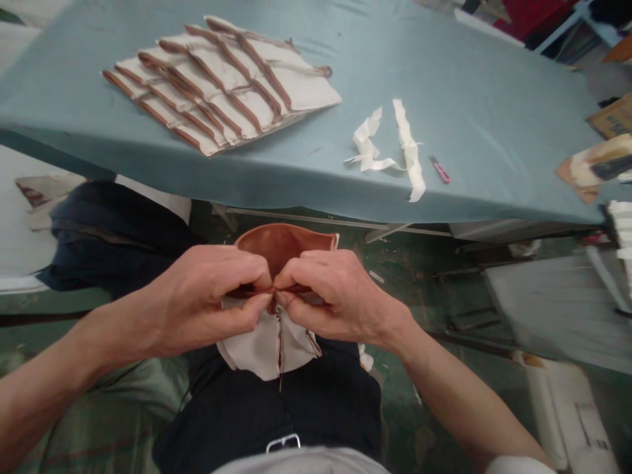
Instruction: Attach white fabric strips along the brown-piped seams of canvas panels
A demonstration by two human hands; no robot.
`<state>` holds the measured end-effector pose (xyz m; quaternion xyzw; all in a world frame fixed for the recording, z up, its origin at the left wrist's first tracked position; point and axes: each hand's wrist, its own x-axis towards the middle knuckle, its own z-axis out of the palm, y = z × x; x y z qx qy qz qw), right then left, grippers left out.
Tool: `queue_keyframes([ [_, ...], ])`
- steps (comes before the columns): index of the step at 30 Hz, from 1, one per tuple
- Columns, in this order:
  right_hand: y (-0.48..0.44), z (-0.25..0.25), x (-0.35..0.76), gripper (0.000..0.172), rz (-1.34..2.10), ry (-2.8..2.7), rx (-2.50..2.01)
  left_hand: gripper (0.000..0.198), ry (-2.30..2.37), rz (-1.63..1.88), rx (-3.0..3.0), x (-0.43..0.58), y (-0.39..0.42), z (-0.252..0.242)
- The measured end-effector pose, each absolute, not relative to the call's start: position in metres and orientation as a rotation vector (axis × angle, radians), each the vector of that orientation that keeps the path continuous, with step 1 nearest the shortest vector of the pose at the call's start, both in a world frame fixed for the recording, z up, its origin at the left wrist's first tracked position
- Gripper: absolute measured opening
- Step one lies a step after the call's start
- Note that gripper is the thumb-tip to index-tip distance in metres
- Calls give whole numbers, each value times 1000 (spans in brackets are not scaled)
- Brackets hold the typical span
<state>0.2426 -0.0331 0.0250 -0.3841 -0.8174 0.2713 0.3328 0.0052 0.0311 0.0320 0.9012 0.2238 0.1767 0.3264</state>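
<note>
Both hands pinch the edge of one sewn piece (259, 345), brown leather-like on one face and off-white on the other. My left hand (222, 286) grips it with thumb and forefinger left of the seam. Close against it, my right hand (330, 289) pinches the same edge just right of the seam. The fingertips nearly meet at the middle. Below them a dark seam runs down the off-white side, with a loose thread at its end. Behind the hands, the brown face curves up in an open loop. The piece is held above my lap.
On the blue-green covered table (296, 178) lies an overlapping stack of off-white and brown pieces (222, 85). Crumpled pale strips (409, 148) and a small pink-handled cutter (440, 170) lie to its right. Dark cloth (113, 234) hangs at left; a white machine-like object (567, 408) stands lower right.
</note>
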Motion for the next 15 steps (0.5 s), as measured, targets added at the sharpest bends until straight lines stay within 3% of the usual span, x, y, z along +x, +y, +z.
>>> queue_keyframes([
  [3, -29, 29, 242, 15, 1117, -1942, -918, 23, 494, 541, 2308, 8, 22, 37],
  [7, -23, 32, 236, 33, 1754, -1457, -683, 28, 490, 596, 1889, 16, 15, 50],
  [11, -20, 27, 234, 39, 1832, -1254, -609, 44, 445, 704, 1512, 30, 13, 49],
  [15, -23, 20, 242, 39, 1762, -1247, -695, 55, 493, 754, 1511, 36, 13, 33],
])
